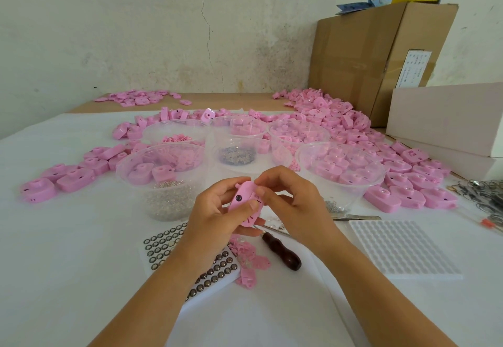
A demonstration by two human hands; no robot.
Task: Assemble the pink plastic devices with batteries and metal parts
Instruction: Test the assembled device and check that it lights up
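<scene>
A pink device (245, 201) is held above the surface (68, 251), near the middle of its near edge. The left grip (215, 210) curls round it and the right grip (294, 202) pinches its top. Batteries (217, 267) lie just below, with clear bowls (353, 188) behind.

A whitewashed wall (136, 33) stands behind, stained and mottled grey near its foot, with a thin crack (207, 28) running down it. Soft, even light falls on the table's white covering (68, 278); its bare brown top (217, 99) shows at the far edge. At the right a tall cardboard box (367, 55) stands by the wall, with white boxes (449, 118) in front of it
</scene>
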